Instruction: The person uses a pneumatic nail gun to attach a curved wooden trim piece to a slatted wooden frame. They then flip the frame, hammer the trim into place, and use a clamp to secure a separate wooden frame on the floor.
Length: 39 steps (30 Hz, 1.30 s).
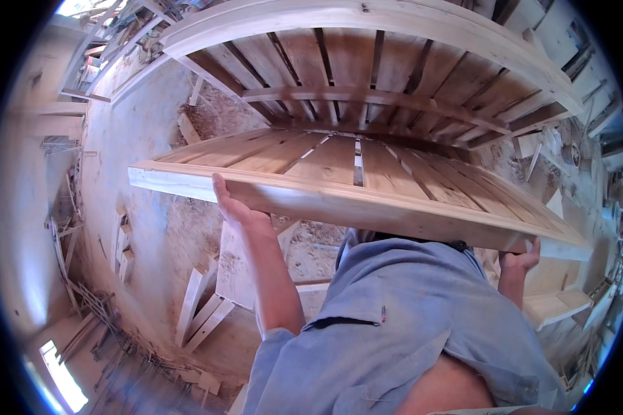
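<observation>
A large wooden slatted panel [339, 187] hangs level in front of me, its near rail running from left to lower right. My left hand [234, 207] grips that near rail from below, left of its middle. My right hand [520, 261] holds the underside of the same rail near its right end, partly hidden by the wood. A second slatted panel [367, 76] with a thick curved-looking frame lies just beyond and above the first. My blue shirt fills the lower middle of the picture.
The floor [152, 228] below is dusty concrete with sawdust. Loose boards [201, 304] lie at lower left, timber offcuts pile at the far left and upper left. A pale wooden frame piece [557, 304] sits at lower right among workshop clutter.
</observation>
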{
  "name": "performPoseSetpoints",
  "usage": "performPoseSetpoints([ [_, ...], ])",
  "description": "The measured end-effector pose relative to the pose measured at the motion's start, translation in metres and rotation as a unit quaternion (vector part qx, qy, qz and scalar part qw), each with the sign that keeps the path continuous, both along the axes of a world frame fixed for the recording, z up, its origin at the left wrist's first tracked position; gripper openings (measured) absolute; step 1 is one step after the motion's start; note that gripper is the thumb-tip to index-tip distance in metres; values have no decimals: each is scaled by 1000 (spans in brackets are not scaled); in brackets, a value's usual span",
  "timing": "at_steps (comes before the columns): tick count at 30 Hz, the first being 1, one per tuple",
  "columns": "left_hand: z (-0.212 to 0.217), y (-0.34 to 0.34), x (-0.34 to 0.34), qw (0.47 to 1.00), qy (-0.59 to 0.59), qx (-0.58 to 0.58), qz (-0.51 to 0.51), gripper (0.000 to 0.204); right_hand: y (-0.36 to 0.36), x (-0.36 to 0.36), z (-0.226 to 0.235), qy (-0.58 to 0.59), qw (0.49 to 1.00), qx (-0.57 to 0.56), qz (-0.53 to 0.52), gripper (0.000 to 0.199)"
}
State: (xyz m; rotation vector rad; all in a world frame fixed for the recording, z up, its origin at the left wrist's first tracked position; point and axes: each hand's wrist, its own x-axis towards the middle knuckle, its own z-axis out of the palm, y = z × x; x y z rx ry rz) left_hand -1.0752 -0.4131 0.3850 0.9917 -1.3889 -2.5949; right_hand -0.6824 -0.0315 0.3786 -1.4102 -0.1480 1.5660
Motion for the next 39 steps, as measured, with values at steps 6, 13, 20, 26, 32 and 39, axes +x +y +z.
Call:
performPoseSetpoints([
  [6,-32,-4,-32,999,31,-6,40,66,18,-67,-20,82,993,2,80,65],
  [13,-1,56,-69,996,-15,-78,38,67,49,-127,6,51,993,-3,105,63],
  [20,-16,114,-143,997,52,-51,18,62,134,-161,-4,48,933,45,354,47],
  [26,-94,170,-77,999,-39,-4,-23,42,154,-181,24,-136,814,157,542,30],
  [32,-167,160,82,960,-255,38,-113,23,167,-226,54,-413,469,620,474,42],
  [39,-117,196,45,982,-96,92,-131,17,251,-265,34,-523,328,667,417,44],
])
